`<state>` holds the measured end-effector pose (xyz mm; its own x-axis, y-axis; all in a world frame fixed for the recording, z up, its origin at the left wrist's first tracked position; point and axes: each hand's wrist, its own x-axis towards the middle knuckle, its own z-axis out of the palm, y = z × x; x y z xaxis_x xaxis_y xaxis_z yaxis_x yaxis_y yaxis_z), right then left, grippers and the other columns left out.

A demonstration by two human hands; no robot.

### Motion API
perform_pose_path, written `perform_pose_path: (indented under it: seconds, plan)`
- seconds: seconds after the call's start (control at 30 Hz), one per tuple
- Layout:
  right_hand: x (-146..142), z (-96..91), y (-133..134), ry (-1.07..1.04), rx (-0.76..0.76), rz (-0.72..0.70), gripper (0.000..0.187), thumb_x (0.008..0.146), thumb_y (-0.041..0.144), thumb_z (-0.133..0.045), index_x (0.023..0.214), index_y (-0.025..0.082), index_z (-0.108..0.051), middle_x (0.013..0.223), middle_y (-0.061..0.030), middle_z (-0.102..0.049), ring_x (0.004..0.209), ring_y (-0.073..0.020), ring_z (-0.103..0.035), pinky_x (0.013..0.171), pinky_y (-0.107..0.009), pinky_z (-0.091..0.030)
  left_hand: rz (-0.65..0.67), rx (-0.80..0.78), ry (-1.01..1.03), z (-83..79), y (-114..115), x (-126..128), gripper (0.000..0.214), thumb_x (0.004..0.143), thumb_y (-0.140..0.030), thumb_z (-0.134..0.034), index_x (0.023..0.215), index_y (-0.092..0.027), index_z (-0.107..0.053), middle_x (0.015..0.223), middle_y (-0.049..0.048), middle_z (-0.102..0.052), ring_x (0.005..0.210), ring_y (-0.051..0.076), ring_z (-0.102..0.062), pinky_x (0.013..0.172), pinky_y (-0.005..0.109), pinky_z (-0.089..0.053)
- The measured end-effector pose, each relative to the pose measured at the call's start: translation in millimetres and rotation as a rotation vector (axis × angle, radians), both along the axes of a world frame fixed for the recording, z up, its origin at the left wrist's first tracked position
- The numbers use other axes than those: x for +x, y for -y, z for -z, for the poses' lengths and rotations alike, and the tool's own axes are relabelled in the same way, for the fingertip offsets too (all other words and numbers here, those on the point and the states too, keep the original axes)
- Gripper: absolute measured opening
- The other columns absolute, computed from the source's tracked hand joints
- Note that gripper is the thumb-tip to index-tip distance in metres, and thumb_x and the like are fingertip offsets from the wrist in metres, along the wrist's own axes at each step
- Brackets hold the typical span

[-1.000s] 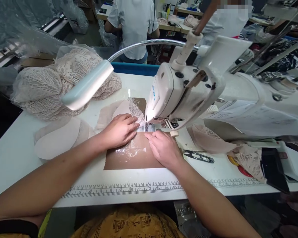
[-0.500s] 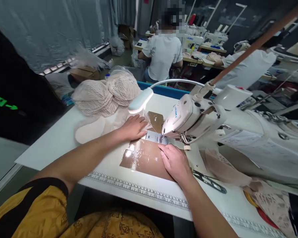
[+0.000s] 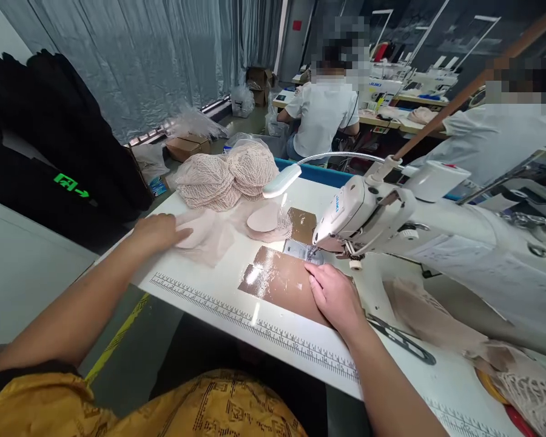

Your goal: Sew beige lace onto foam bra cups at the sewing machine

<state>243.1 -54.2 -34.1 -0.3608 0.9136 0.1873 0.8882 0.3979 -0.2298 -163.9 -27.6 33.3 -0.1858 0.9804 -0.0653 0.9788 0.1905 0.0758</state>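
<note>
My left hand [image 3: 157,232] lies on a pale pink fabric piece [image 3: 204,233] at the left side of the white table [image 3: 209,285], fingers stretched flat over it. My right hand [image 3: 337,297] rests flat on a brown taped patch [image 3: 282,282] just in front of the needle of the white sewing machine [image 3: 368,212]. A beige cup piece [image 3: 264,220] lies under the machine's lamp [image 3: 282,180].
A bagged heap of lace cups [image 3: 227,173] sits at the table's far left. Thread snips [image 3: 403,343] and more lace pieces [image 3: 519,376] lie to the right. A printed ruler [image 3: 255,325] runs along the near edge. Two people in white shirts sit at benches behind.
My left hand has left the needle area and moved left onto the pink fabric near the table's edge. My view has swung left. The right hand has stayed by the needle.
</note>
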Motion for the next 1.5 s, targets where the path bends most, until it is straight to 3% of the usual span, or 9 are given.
perform_pose_path:
  seconds: [0.17, 0.27, 0.37, 0.5, 0.7, 0.87, 1.1, 1.23, 1.5]
  plan:
    - [-1.8, -3.0, 0.9, -0.008, -0.005, -0.003, 0.038, 0.093, 0.022, -0.040, 0.120, 0.019, -0.067, 0.096, -0.0081, -0.067, 0.091, -0.0238, -0.063, 0.077, -0.036, -0.048, 0.133, 0.111, 0.360, 31.3, 53.2, -19.0, 0.034, 0.083, -0.054, -0.046, 0.076, -0.020, -0.045, 0.074, 0.0027, -0.054, 0.069, 0.021, -0.055, 0.059, 0.029, -0.040]
    - [-2.4, -5.7, 1.7, -0.016, -0.006, 0.009, 0.037, 0.092, 0.021, -0.042, 0.119, 0.020, -0.067, 0.096, -0.0076, -0.068, 0.091, -0.0229, -0.063, 0.077, -0.035, -0.048, 0.191, -0.121, 0.837, 10.5, 71.4, 5.2, 0.033, 0.083, -0.054, -0.053, 0.085, -0.022, -0.048, 0.070, -0.0018, -0.053, 0.060, 0.015, -0.052, 0.051, 0.024, -0.038]
    - [-2.2, -7.5, 2.6, -0.086, -0.017, 0.030, 0.034, 0.091, 0.021, -0.045, 0.117, 0.022, -0.068, 0.096, -0.0062, -0.069, 0.091, -0.0218, -0.063, 0.078, -0.034, -0.048, 0.463, -0.455, 1.037, -17.6, 60.4, 49.1, 0.027, 0.084, -0.045, -0.058, 0.098, -0.023, -0.053, 0.079, 0.0005, -0.063, 0.061, 0.015, -0.059, 0.051, 0.023, -0.043]
    - [0.9, -8.6, 5.1, -0.378, 0.007, 0.063, 0.028, 0.093, 0.027, -0.046, 0.109, 0.022, -0.069, 0.094, -0.0041, -0.070, 0.084, -0.0182, -0.064, 0.076, -0.030, -0.048, 0.915, -0.541, 0.890, -19.7, 14.3, 124.2, 0.032, 0.081, -0.031, -0.059, 0.112, -0.021, -0.057, 0.098, 0.0040, -0.066, 0.083, 0.018, -0.064, 0.066, 0.025, -0.049]
    - [3.8, -13.8, 10.9, -0.508, 0.060, -0.083, 0.032, 0.093, 0.032, -0.047, 0.073, 0.019, -0.067, 0.067, -0.0019, -0.063, 0.066, -0.0145, -0.056, 0.063, -0.026, -0.042, 0.922, -0.210, 0.606, 27.0, -34.4, 197.2, 0.033, 0.077, -0.022, -0.058, 0.109, -0.015, -0.059, 0.101, 0.0069, -0.068, 0.088, 0.021, -0.063, 0.075, 0.030, -0.049]
    - [-2.7, -14.4, 11.7, -0.227, -0.027, -0.202, 0.023, 0.090, 0.024, -0.052, 0.074, 0.019, -0.068, 0.072, -0.0011, -0.066, 0.069, -0.0137, -0.054, 0.067, -0.026, -0.037, 0.899, -0.085, 0.638, 40.9, -48.6, 206.7, 0.020, 0.084, -0.026, -0.054, 0.100, -0.015, -0.062, 0.085, 0.0040, -0.068, 0.076, 0.018, -0.062, 0.067, 0.028, -0.048]
    - [-6.3, -13.1, 11.6, -0.127, -0.031, -0.115, 0.020, 0.089, 0.021, -0.054, 0.074, 0.019, -0.066, 0.071, -0.0008, -0.064, 0.070, -0.0141, -0.053, 0.067, -0.027, -0.034, 0.967, 0.246, 0.274, 21.6, -38.5, 200.2, 0.027, 0.094, -0.020, -0.039, 0.099, -0.013, -0.065, 0.090, 0.0102, -0.068, 0.083, 0.022, -0.063, 0.070, 0.033, -0.049]
    - [-5.3, -12.0, 10.8, -0.055, -0.007, -0.066, 0.014, 0.087, 0.024, -0.058, 0.077, 0.019, -0.066, 0.076, -0.0027, -0.063, 0.074, -0.0167, -0.053, 0.068, -0.028, -0.036, 1.216, 0.162, 0.242, 27.0, -18.8, 202.0, 0.028, 0.096, -0.024, -0.041, 0.100, -0.013, -0.067, 0.101, 0.0125, -0.070, 0.091, 0.023, -0.065, 0.080, 0.035, -0.054]
    - [-4.9, -12.0, 7.8, -0.018, -0.032, 0.040, 0.032, 0.091, 0.032, -0.055, 0.119, 0.018, -0.064, 0.098, -0.0079, -0.066, 0.091, -0.0240, -0.057, 0.082, -0.035, -0.043, 1.262, 0.128, 0.194, 41.1, -23.5, 204.8, 0.032, 0.094, -0.023, -0.047, 0.119, -0.010, -0.061, 0.129, 0.0173, -0.060, 0.116, 0.029, -0.058, 0.097, 0.044, -0.050]
